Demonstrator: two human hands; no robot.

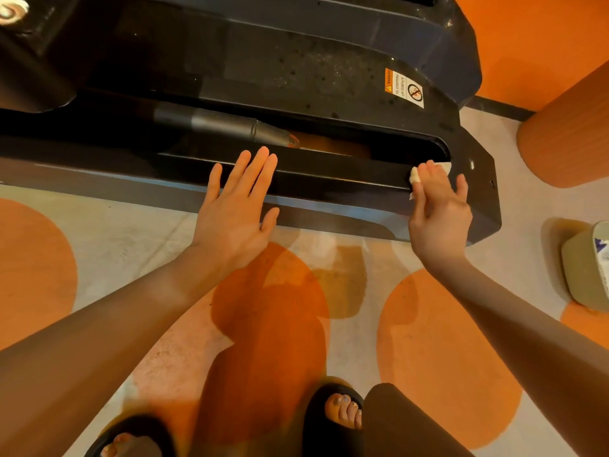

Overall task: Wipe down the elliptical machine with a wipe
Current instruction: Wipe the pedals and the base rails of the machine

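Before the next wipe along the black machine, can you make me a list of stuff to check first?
1. Wipe in hand: ok, the right hand pinches it with curled fingers.
2. Wipe touching the machine: ok, it sits on the black rail near its right end.
3. Left hand out of the way: not ok, it lies flat and open on the same rail, to the left of the wipe.
4. Wipe still clean and damp: cannot tell, most of it is hidden under the fingers.
5. Feet steady: ok, both sandals are flat on the floor.
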